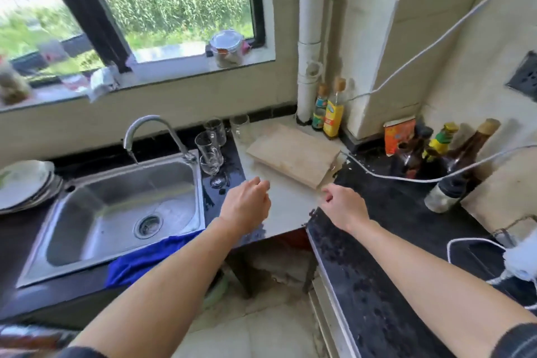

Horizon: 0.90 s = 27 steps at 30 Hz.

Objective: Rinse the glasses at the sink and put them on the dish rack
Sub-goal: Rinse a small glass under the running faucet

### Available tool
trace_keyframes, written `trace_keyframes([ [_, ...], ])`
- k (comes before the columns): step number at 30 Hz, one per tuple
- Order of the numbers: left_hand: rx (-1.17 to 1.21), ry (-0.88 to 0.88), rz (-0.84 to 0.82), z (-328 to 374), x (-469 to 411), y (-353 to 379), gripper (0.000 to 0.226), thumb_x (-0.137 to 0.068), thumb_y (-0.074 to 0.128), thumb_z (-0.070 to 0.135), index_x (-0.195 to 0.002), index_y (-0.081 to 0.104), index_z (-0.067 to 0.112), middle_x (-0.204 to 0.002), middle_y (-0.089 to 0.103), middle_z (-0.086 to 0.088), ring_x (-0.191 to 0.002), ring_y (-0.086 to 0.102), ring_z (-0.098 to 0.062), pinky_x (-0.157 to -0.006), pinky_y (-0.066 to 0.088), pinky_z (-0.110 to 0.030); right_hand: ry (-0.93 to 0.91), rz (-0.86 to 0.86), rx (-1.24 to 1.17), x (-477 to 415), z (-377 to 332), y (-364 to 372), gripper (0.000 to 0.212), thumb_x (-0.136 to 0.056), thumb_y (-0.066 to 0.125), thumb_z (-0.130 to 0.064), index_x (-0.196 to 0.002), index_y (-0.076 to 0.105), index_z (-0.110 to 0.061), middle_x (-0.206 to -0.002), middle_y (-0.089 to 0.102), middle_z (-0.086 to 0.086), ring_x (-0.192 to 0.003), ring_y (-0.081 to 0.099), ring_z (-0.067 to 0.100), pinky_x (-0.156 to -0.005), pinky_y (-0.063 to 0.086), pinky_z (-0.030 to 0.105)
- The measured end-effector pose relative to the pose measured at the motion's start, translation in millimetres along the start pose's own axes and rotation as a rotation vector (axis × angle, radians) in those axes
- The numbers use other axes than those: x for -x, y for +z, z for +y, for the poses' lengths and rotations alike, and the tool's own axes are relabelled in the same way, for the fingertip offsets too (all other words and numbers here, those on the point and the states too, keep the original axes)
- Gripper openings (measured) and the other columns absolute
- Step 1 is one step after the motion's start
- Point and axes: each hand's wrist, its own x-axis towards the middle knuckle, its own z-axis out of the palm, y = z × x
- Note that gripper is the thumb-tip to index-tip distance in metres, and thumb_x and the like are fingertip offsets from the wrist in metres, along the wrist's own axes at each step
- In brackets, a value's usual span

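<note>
Reaching forward over the pale surface (287, 212), the left hand (245, 203) and the right hand (344, 206) hover side by side and apart, each seen from the back. The fingers of both are loosely curled under and hold nothing. The glasses (207, 151) stand in a small cluster just right of the sink (87, 212), on the dark wet strip beyond the left hand: two stemmed ones close together and a plain tumbler (240, 128) behind them near the wall. A thin stream seems to fall from the faucet (151, 123) into the basin. A blue cloth (139, 259) hangs over the sink's near edge, stacked plates (26, 183) sit to its left, and a wooden board (293, 154) lies beyond the hands.
</note>
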Motion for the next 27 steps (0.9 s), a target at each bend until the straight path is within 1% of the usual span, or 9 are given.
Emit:
trace_keyframes([
  [2,-0.006,-0.064,-0.002,-35,-5,-1,0.017,-0.091,0.045,0.018,-0.099,0.057,0.008,-0.102,0.058,-0.01,-0.095,0.058,-0.034,-0.071,0.046,-0.04,-0.057,-0.04,-0.002,-28,-30,15,0.035,-0.093,0.053,-0.035,-0.124,0.062,-0.021,-0.108,0.069,-0.001,-0.099,0.063,0.023,-0.083,0.049,0.034],
  [8,0.017,-0.148,-0.005,-138,-22,3,0.015,-0.091,0.046,0.02,-0.095,0.057,0.01,-0.1,0.06,-0.011,-0.098,0.059,-0.034,-0.072,0.046,-0.041,-0.125,-0.133,0.01,-96,-112,71,0.034,-0.091,0.053,-0.035,-0.122,0.062,-0.023,-0.108,0.069,-0.002,-0.096,0.063,0.023,-0.079,0.052,0.035],
  [13,0.01,-0.201,-0.058,-220,-32,8,0.023,-0.093,0.044,0.023,-0.104,0.059,0.011,-0.106,0.06,-0.008,-0.103,0.058,-0.029,-0.079,0.046,-0.037,-0.168,-0.176,0.036,-144,-178,112,0.03,-0.089,0.058,-0.034,-0.115,0.063,-0.019,-0.109,0.068,0.002,-0.098,0.062,0.024,-0.076,0.049,0.03],
  [15,0.008,-0.232,-0.086,-245,-35,10,0.024,-0.093,0.043,0.023,-0.106,0.059,0.012,-0.108,0.059,-0.007,-0.104,0.057,-0.027,-0.079,0.045,-0.036,-0.197,-0.191,0.037,-157,-201,125,0.037,-0.089,0.06,-0.037,-0.122,0.06,-0.021,-0.113,0.066,0.001,-0.101,0.061,0.022,-0.072,0.043,0.027],
  [17,0.019,-0.256,-0.096,-265,-36,12,0.024,-0.094,0.043,0.023,-0.108,0.059,0.012,-0.109,0.059,-0.006,-0.104,0.057,-0.027,-0.078,0.044,-0.036,-0.216,-0.222,0.03,-169,-219,137,0.048,-0.088,0.062,-0.042,-0.131,0.054,-0.022,-0.118,0.063,0.0,-0.104,0.059,0.02,-0.072,0.041,0.026],
  [20,0.034,-0.318,-0.147,-285,-39,18,0.025,-0.094,0.042,0.021,-0.111,0.058,0.011,-0.111,0.059,-0.007,-0.103,0.056,-0.028,-0.076,0.041,-0.034,-0.246,-0.269,0.053,-186,-238,158,0.068,-0.081,0.066,-0.051,-0.139,0.043,-0.024,-0.13,0.056,0.001,-0.114,0.056,0.022,-0.087,0.047,0.034],
  [22,0.04,-0.369,-0.184,-295,-41,24,0.026,-0.095,0.041,0.021,-0.113,0.057,0.011,-0.113,0.058,-0.007,-0.102,0.056,-0.029,-0.077,0.041,-0.034,-0.234,-0.31,0.084,-196,-245,169,0.076,-0.079,0.066,-0.054,-0.144,0.035,-0.028,-0.137,0.05,0.001,-0.117,0.055,0.025,-0.091,0.048,0.036],
  [24,0.059,-0.427,-0.205,-302,-40,31,0.027,-0.095,0.041,0.022,-0.114,0.057,0.011,-0.115,0.057,-0.007,-0.1,0.057,-0.03,-0.077,0.044,-0.037,-0.242,-0.315,0.113,-204,-248,177,0.078,-0.08,0.066,-0.055,-0.145,0.031,-0.031,-0.136,0.048,0.001,-0.116,0.056,0.027,-0.086,0.048,0.034],
  [27,0.105,-0.523,-0.206,-309,-36,42,0.025,-0.095,0.043,0.022,-0.112,0.057,0.012,-0.113,0.058,-0.005,-0.099,0.057,-0.029,-0.075,0.044,-0.035,-0.284,-0.279,0.116,-214,-248,185,0.07,-0.083,0.063,-0.054,-0.142,0.034,-0.031,-0.131,0.053,-0.001,-0.113,0.057,0.024,-0.081,0.046,0.031],
])
